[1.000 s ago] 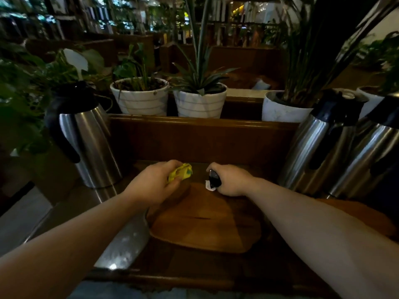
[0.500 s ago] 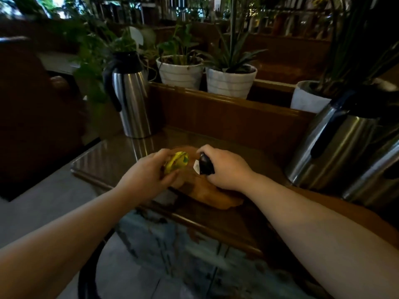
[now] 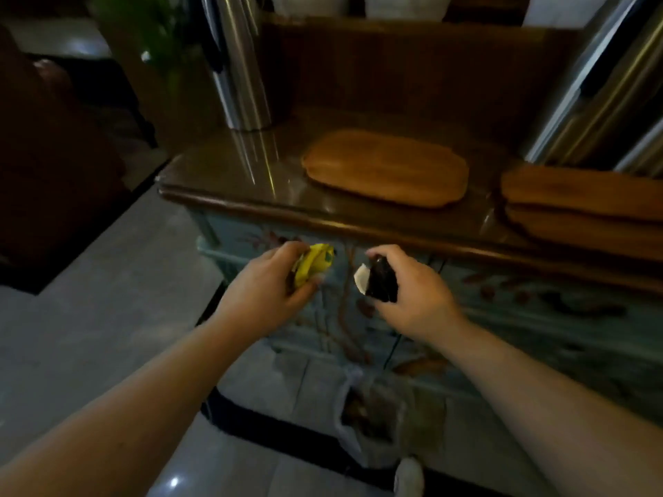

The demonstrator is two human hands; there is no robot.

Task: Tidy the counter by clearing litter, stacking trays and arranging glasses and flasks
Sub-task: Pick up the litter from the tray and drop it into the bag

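My left hand is closed on a crumpled yellow wrapper. My right hand grips a dark wrapper with a white corner. Both hands hang in front of the counter's painted front, below its wooden edge. On the counter lies an oval wooden tray. Two more wooden trays lie stacked at the right. A steel flask stands at the back left. More steel flasks stand at the back right.
A bin lined with a pale bag stands on the floor below my hands, against the blue painted cabinet. My shoe shows beside it. Pale floor tiles spread to the left. Plant pots sit behind the counter's wooden back.
Both hands have drawn back off the counter and down in front of the cabinet, still holding the wrappers. My view has tilted down, bringing the bin into sight.
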